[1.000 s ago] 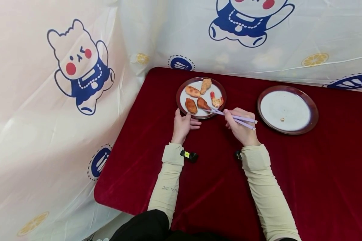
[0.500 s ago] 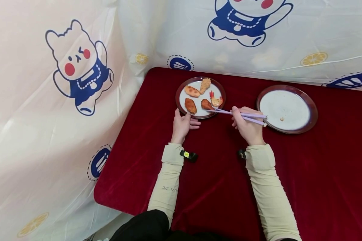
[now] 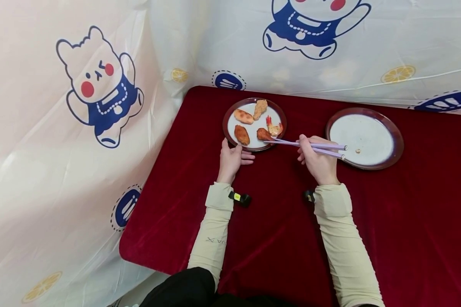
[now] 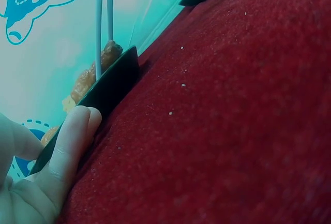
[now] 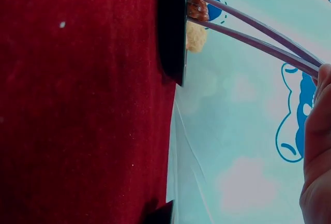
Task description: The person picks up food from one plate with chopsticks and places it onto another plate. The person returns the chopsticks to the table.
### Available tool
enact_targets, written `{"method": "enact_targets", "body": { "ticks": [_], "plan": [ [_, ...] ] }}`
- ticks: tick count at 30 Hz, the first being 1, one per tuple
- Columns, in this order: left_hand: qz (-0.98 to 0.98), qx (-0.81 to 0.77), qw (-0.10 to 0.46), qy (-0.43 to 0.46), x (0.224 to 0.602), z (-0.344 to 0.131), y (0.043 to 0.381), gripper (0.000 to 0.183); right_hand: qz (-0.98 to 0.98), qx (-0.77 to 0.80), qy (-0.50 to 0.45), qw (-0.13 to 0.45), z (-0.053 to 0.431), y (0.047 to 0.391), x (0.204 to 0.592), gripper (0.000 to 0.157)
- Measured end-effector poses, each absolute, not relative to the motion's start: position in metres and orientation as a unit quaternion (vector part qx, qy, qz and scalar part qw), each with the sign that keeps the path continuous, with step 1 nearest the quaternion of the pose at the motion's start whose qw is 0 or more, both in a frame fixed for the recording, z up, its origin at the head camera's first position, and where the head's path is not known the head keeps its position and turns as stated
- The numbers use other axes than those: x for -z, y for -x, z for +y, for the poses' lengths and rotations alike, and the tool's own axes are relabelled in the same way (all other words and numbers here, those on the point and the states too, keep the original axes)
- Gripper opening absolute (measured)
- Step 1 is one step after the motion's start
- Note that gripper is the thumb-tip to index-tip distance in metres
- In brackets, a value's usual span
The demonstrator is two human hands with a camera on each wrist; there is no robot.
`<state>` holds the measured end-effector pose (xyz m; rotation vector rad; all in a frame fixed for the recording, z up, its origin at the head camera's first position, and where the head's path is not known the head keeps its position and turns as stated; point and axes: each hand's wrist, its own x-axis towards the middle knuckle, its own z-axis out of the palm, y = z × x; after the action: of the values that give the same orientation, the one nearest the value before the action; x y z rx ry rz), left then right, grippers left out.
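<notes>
My right hand [image 3: 319, 164] holds a pair of lilac chopsticks [image 3: 289, 143]. Their tips lie on either side of a brown drumstick [image 3: 264, 134], low over the left plate [image 3: 252, 137]. At that plate's near left rim is my left hand [image 3: 230, 162], with the rim between thumb and fingers [image 4: 71, 138]. On the plate around the drumstick lie a chicken wing [image 3: 241, 134], a shrimp with a red tail [image 3: 275, 128], a browned oval piece [image 3: 243, 116] and a pale breaded piece [image 3: 260, 109]. The right wrist view shows the chopsticks straddling brown meat [image 5: 198, 8].
A second brown-rimmed white plate [image 3: 363, 132] stands to the right, with a small crumb [image 3: 358, 151] on it. Dark red velvet cloth [image 3: 276, 234] covers the table. A printed white curtain [image 3: 176, 34] hangs along the back and left edges.
My right hand and the chopsticks have shifted right. The drumstick has slid a little to the right on the plate, nearer the shrimp. My left hand stays at the rim.
</notes>
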<state>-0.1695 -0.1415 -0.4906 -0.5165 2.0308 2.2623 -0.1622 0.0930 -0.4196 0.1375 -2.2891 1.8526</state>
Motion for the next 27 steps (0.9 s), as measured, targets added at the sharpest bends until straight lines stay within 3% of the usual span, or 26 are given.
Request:
{"method": "enact_targets", "body": {
  "ticks": [15, 27],
  "plan": [
    [0.658, -0.732, 0.045, 0.171, 0.488, -0.143, 0.17, 0.075, -0.74, -0.644, -0.096, 0.166, 0.088, 0.157, 0.415, 0.034],
    [0.664, -0.724, 0.065, 0.173, 0.463, -0.141, 0.162, 0.074, -0.729, -0.656, -0.092, 0.172, 0.09, 0.158, 0.416, 0.033]
  ]
}}
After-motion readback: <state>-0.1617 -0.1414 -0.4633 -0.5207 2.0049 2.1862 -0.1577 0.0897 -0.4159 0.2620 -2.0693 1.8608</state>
